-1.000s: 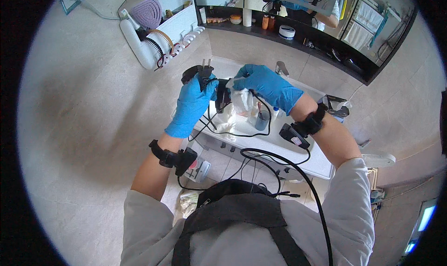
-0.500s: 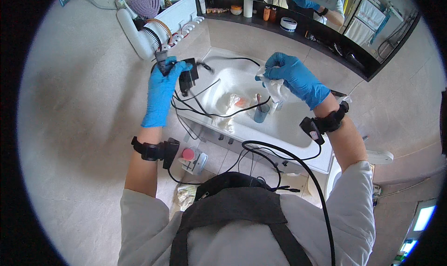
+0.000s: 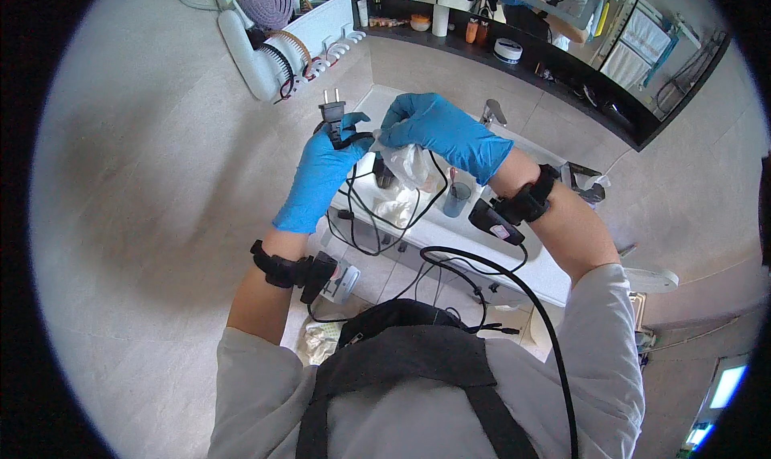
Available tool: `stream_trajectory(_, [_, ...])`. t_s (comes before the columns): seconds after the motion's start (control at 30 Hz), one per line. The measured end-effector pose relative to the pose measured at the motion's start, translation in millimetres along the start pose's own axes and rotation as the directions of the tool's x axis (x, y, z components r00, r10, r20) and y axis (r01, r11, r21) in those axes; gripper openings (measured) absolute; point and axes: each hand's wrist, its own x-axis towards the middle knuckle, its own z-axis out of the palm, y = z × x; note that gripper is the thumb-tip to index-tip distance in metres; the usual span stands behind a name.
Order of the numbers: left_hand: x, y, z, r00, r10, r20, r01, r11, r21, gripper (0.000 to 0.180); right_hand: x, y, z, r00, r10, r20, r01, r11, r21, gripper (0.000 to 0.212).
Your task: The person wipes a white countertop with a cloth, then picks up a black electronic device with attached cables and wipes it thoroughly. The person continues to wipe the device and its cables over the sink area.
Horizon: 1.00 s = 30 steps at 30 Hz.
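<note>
My left hand (image 3: 317,174), in a blue glove, is closed round a black power plug (image 3: 332,115) whose two metal prongs point up, away from me. From the plug, its black cord (image 3: 363,136) runs toward my right hand (image 3: 450,138), also gloved in blue. That hand pinches a crumpled white wipe (image 3: 411,168) against the cord, close to the left fingertips. Below the hands, loops of cable (image 3: 373,250) hang over the washbasin's front edge. A black block (image 3: 383,171) hangs beside the wipe, partly hidden by it.
In the white washbasin (image 3: 514,254) stand a blue-grey cup (image 3: 456,200) and crumpled white material (image 3: 393,210). A tap (image 3: 493,112) rises behind. Above runs a dark mirror shelf (image 3: 554,89) with jars and bottles. A white wall rack (image 3: 241,53) holds hair bands and a purple roll (image 3: 269,3).
Both hands have come together over the basin's left part, the right one moving left with the wipe. The plug now points up in my left hand; the black block hangs lower.
</note>
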Motion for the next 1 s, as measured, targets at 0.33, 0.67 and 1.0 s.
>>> stream_trajectory(0.33, [3.9, 26.4, -23.2, 0.942, 0.221, -0.253, -0.216, 0.975, 0.048, 0.011, -30.0, 33.0, -8.4, 0.999, 0.035, -0.007, -0.033, 0.978, 0.206, 0.017])
stream_trajectory(0.67, [7.5, 43.0, -25.0, 0.939, 0.157, -0.308, -0.224, 0.954, -0.198, 0.013, -35.9, 90.8, 32.3, 0.995, -0.092, 0.028, 0.070, 0.889, 0.452, 0.014])
stream_trajectory(1.0, [10.8, 31.9, -53.7, 0.934, 0.006, -0.357, -0.024, 0.999, -0.046, 0.018, -44.7, 69.2, -17.7, 0.971, -0.148, -0.188, 0.226, 0.825, 0.518, 0.006])
